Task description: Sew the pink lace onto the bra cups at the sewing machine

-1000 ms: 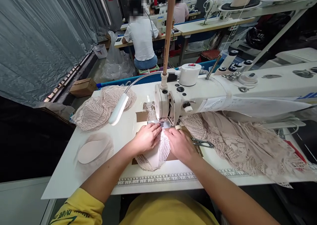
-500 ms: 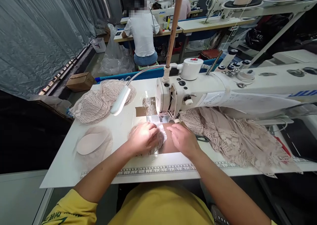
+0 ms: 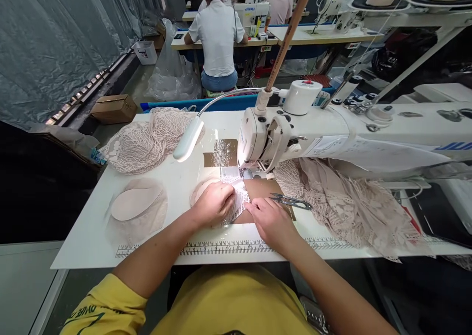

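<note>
Under the sewing machine (image 3: 254,138) head lies a pale lace piece (image 3: 240,195), its patterned edge brightly lit. My left hand (image 3: 214,203) is closed on the left part of the lace, fingers curled and thumb tucked in. On the near right edge of the lace, my right hand (image 3: 272,221) pinches with thumb and forefinger. The fabric under my fingers is partly hidden. Thread snips (image 3: 291,200) lie just beyond my right hand, partly over a brown patch (image 3: 258,188) on the table.
Left on the table are a lace pile (image 3: 134,148) and an oval pad on sheer fabric (image 3: 136,203). More lace (image 3: 342,202) heaps at right. A lamp (image 3: 189,139) reaches over; a ruler strip (image 3: 221,248) runs along the front. A co-worker (image 3: 217,42) sits ahead.
My right hand has come nearer to me, from beside the needle area to the lace's near edge. More of the lace and the snips now show. The whole view has shifted slightly.
</note>
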`<state>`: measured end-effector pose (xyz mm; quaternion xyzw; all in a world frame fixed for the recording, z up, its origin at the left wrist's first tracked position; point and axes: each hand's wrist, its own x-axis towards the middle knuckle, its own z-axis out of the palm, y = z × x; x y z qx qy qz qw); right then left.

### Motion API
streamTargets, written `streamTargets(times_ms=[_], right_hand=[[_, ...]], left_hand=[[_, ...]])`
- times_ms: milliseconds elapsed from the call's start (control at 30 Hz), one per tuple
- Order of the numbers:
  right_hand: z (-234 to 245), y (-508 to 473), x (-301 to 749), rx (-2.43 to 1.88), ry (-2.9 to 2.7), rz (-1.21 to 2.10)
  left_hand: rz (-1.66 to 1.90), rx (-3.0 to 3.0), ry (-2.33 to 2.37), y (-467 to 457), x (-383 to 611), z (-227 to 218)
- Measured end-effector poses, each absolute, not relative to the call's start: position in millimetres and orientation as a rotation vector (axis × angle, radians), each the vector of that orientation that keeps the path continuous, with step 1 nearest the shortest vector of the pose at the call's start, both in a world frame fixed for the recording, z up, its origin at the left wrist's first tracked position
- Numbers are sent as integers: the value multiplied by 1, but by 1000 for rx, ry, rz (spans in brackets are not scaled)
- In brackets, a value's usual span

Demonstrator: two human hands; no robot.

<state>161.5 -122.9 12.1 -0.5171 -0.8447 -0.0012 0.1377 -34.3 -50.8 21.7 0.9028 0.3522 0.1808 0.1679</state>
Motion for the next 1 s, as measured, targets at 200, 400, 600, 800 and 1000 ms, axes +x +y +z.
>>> streamTargets(times_ms=[200,400,600,800,1000], right_hand=[[5,-127,164,-1461,-2413,-20],[5,-128,167,-1458,-2419,72],[8,-128,167,-1466,-2410,145],[11,-126,170,-1402,-2404,205],[9,-123,177,-1353,-2344,250]], left_hand=[[465,2709,773,-50,-38,18],[352,2842,755,-55,-35,18],[317,2886,791,-57,-31,17],[343,2857,795,-59,-32,15],[348,2864,782,-59,-32,14]])
